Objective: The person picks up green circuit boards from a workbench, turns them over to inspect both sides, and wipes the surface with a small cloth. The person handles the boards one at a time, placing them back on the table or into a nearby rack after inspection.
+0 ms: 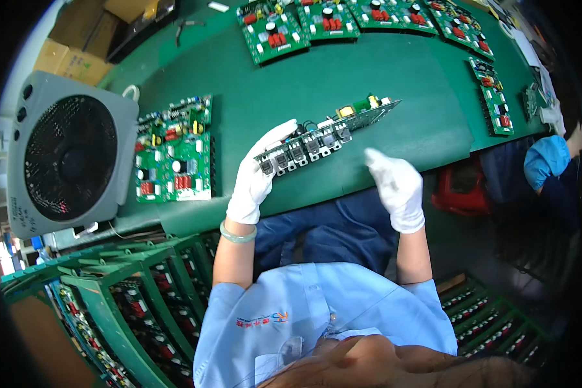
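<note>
A green circuit board (330, 128) is held tilted nearly edge-on above the green table mat, its row of black square parts facing me. My left hand (257, 173), in a white glove, grips the board's left end between thumb and fingers. Yellow and white components stick up from the board's far side. To the right of the board, and apart from it, is my white-gloved right hand (394, 187). Its fingers point toward the board, bunched and partly blurred; nothing shows in them.
At the left stand a grey box fan (119, 161) and several circuit boards (191, 161). More boards (275, 39) line the table's far side, with others at the right (495, 100). Green racks (103, 310) full of boards flank me. A co-worker's blue sleeve (544, 158) shows at right, near a red stool (456, 194).
</note>
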Action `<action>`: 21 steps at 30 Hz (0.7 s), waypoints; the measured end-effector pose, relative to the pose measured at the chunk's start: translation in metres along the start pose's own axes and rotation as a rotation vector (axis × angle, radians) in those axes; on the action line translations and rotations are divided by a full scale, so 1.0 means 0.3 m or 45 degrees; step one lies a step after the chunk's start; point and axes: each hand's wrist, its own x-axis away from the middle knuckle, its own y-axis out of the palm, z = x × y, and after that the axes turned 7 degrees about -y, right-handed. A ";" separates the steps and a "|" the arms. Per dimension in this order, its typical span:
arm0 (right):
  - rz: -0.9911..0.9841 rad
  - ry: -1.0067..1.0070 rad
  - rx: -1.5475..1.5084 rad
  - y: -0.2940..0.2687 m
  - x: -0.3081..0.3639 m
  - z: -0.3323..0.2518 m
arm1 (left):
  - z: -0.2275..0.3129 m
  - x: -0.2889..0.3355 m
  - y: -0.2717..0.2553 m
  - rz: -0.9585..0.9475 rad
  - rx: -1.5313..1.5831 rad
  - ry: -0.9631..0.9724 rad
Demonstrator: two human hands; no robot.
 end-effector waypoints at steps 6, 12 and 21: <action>-0.626 -0.583 0.728 0.100 -0.100 -0.152 | -0.019 0.003 -0.016 0.002 -0.051 0.069; -0.737 -0.468 0.775 0.155 -0.083 -0.112 | -0.045 -0.012 -0.018 0.002 -0.138 0.227; -0.833 -0.550 0.680 0.140 -0.139 -0.186 | -0.052 -0.018 -0.066 -0.148 -0.097 0.180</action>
